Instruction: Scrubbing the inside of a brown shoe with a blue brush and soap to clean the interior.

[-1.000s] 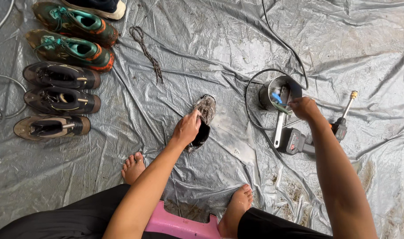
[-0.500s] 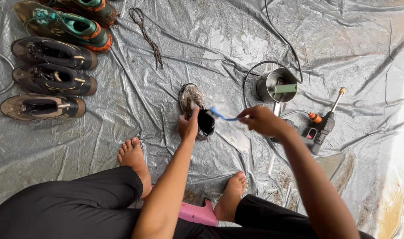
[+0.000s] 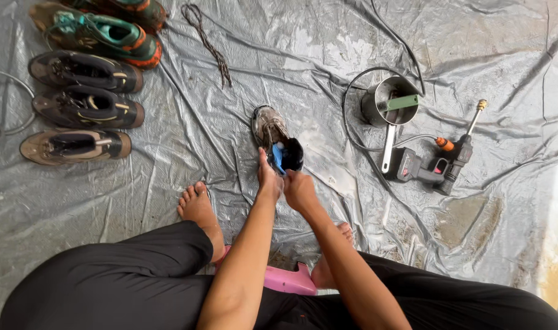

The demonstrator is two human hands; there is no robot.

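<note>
At the middle of the grey tarp point(image 3: 328, 36), the right hand point(image 3: 299, 190) is closed around a small blue brush point(image 3: 278, 157) laid against a muddy shoe point(image 3: 273, 131). Beside it, the left hand point(image 3: 268, 178) grips the shoe's heel end, pinning it to the sheet. Right of the hands stands a metal pot point(image 3: 382, 104) with a green-handled tool point(image 3: 401, 102) across it, then a black spray gun point(image 3: 434, 166). Left of them lies a row of shoes point(image 3: 86, 79), with a loose lace point(image 3: 208, 40) farther up. Below sits a pink stool point(image 3: 288, 281).
</note>
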